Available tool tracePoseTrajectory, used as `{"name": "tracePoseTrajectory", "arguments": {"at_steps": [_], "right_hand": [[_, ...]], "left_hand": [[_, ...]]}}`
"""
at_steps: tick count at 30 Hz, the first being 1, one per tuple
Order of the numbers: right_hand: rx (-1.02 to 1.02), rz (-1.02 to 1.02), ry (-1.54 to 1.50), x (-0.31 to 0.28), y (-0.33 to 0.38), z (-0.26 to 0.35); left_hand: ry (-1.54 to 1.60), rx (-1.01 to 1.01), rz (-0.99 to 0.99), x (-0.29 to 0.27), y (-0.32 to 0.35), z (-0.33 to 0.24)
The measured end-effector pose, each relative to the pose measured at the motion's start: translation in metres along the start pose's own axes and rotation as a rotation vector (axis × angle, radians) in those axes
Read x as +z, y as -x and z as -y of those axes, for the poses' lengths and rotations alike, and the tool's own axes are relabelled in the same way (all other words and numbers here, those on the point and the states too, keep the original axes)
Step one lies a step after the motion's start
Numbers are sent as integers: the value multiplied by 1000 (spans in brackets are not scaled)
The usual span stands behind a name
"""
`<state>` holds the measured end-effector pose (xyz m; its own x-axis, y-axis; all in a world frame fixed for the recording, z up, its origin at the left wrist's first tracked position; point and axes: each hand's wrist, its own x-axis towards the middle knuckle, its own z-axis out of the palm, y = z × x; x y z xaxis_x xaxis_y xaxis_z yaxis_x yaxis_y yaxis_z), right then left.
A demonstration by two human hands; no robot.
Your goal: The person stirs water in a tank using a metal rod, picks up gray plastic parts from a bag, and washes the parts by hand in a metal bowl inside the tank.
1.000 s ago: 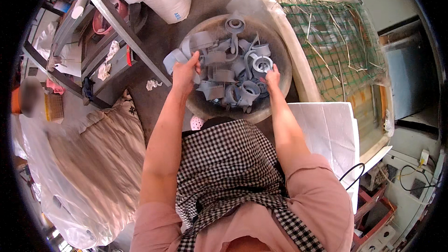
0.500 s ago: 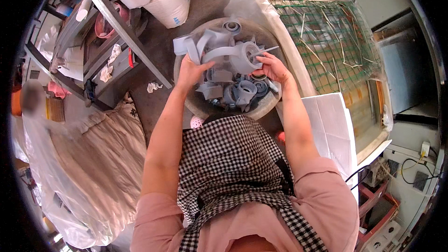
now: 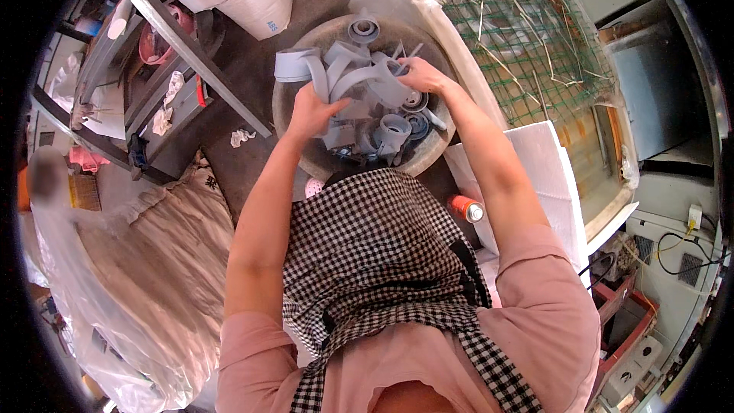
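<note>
Just changed: a shift of the right hand [image 3: 423,76] farther from the body and slightly inward, together with the grey plastic piece with a broad curved band [image 3: 373,79]. Hardly any change at the left hand [image 3: 312,113], near the tub's left side. For the work in hand, probably a matter of handling the piece over the tub, not yet of setting it down.

Left: fingers curled closed around overlapping grey pieces, including a wide pale-grey cuff-shaped part [image 3: 293,66]; exact count impossible to tell. Right: fingers bent and nearly closed, apparently pinching the far end of the curved piece; fingertips partly hidden.

Beneath both hands, a round grey-brown tub [image 3: 329,29] with more loose grey plastic parts inside: a short ringed cylinder [image 3: 365,29] near the far side, a flared cup-like part [image 3: 394,128] nearer the body. To the right, a cream-rimmed rectangular tank [image 3: 459,53] wrapped in clear plastic, with green netting [image 3: 527,38] and thin pale strips across the top. Beyond the tub, bulging white sacks [image 3: 264,0], contents hidden. Beside the apron, an orange can [image 3: 463,207], now more fully in view.
</note>
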<state>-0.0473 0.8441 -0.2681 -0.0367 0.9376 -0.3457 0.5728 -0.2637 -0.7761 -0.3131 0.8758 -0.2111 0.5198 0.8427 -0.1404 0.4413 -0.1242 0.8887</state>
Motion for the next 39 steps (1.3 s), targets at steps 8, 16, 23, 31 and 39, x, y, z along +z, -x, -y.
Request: {"name": "tracePoseTrajectory", "arguments": {"at_steps": [8, 16, 23, 31, 39], "right_hand": [[-134, -169, 76, 13, -5, 11], [-180, -332, 127, 22, -12, 3], [-144, -169, -104, 4, -18, -2], [234, -461, 26, 91, -6, -91], [78, -60, 941, 212, 14, -109]], "left_hand": [[-391, -25, -254, 4, 1, -3], [-437, 42, -269, 7, 1, -3], [-360, 51, -337, 14, -2, 16], [7, -100, -423, 16, -9, -13], [-152, -99, -808, -88, 68, -82]]}}
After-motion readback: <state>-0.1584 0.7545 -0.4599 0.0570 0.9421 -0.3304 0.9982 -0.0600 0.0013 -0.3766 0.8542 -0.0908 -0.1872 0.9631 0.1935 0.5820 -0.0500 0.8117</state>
